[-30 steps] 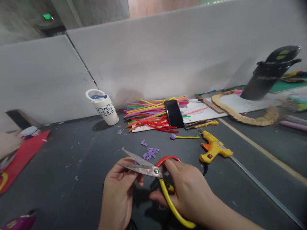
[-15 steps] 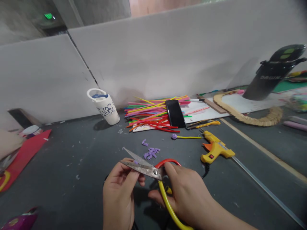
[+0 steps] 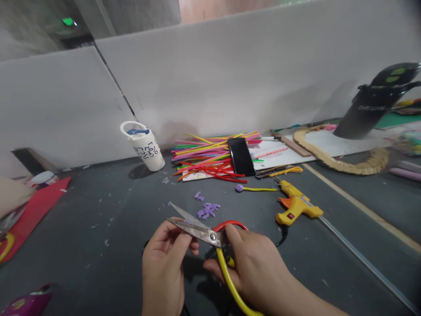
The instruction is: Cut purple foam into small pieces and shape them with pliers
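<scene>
My right hand (image 3: 259, 259) grips scissors (image 3: 204, 233) with one red and one yellow handle, their blades parted and pointing left. The fingers of my left hand (image 3: 167, 259) are pinched beneath the blades around a small purple piece (image 3: 188, 221), mostly hidden. Just beyond the blades lies a little pile of cut purple pieces (image 3: 208, 210), with a few more pieces (image 3: 198, 196) behind it. A yellow stem with a purple tip (image 3: 239, 188) rests further back.
A yellow glue gun (image 3: 297, 204) with a long clear stick lies at right. Behind are colourful pipe cleaners (image 3: 204, 153), a phone (image 3: 241, 156), a white cup (image 3: 148, 151) and a black bottle (image 3: 365, 107). Red sheet (image 3: 39, 210) at left.
The scissor blades have closed slightly over the purple piece. Both hands otherwise stay in nearly the same place.
</scene>
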Motion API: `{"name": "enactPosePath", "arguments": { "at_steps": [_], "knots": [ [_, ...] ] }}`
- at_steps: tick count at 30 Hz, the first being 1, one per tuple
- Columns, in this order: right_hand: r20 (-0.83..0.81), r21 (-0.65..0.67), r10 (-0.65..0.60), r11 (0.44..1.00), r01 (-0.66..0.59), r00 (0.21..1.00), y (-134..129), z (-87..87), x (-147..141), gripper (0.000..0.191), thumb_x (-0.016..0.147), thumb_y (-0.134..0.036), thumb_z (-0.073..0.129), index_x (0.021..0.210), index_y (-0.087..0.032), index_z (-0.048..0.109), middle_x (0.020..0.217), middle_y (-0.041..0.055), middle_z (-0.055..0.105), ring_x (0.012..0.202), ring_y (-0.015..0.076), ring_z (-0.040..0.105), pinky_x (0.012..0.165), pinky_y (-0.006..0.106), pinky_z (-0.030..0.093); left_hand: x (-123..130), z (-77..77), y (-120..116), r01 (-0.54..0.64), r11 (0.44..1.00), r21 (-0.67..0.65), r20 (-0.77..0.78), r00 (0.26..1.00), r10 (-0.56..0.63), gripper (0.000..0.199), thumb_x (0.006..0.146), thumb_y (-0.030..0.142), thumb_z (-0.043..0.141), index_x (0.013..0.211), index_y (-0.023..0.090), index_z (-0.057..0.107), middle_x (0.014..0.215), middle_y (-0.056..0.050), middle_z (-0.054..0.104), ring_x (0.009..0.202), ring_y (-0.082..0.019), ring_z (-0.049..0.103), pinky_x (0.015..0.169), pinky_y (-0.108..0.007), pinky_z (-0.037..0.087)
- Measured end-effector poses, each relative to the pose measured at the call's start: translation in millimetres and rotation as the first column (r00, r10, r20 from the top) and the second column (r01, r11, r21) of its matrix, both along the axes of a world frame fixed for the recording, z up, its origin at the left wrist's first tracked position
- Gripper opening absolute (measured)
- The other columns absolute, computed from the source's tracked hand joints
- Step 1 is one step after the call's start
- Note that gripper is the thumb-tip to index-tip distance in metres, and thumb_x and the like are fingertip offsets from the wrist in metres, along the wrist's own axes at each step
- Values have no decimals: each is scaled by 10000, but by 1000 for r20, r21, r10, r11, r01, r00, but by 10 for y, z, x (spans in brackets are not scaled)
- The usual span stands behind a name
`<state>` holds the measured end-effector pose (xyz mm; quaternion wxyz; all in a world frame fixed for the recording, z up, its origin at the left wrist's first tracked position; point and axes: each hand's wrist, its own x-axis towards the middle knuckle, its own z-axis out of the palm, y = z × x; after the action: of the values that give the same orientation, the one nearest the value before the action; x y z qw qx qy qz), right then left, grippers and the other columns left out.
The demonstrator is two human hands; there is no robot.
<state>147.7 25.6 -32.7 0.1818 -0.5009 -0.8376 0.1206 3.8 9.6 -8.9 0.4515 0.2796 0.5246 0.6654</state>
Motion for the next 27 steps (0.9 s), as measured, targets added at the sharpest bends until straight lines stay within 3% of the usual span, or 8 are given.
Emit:
{"name": "enactPosePath", "arguments": {
  "at_steps": [9,18,22,27],
  "knots": [
    [23,-39,-1,999,2,1000,-5,-7,-14,445,776,-630,467,820,-188,492,629,35,629,534,239,609,466,276,255,-6,-18,-9,21,1000,8,-24,999,-21,28,668,151,670,653,167,654,575,29,627,503,-74,533,487,-150,452],
    [54,10,-25,1000,24,998,14,-10,6,385,807,-571,470,756,-191,510,576,33,613,503,224,598,460,276,217,-22,-10,-4,16,1000,20,-43,999,-15,33,666,142,671,650,163,651,573,31,603,504,-75,529,484,-152,448],
    [32,-91,-29,995,32,999,45,54,17,373,821,-565,456,748,-202,502,597,23,620,546,221,605,480,273,249,-7,15,-5,11,1000,21,-23,1000,-11,69,666,148,683,627,162,627,607,30,598,507,-74,535,484,-157,445],
    [-3,-141,0,990,0,1000,24,59,24,483,717,-666,523,858,-204,500,731,34,634,650,250,610,529,284,311,-2,16,12,3,999,41,-30,1000,-2,50,663,145,677,631,158,641,561,31,585,483,-73,501,462,-158,425]
  ]
}}
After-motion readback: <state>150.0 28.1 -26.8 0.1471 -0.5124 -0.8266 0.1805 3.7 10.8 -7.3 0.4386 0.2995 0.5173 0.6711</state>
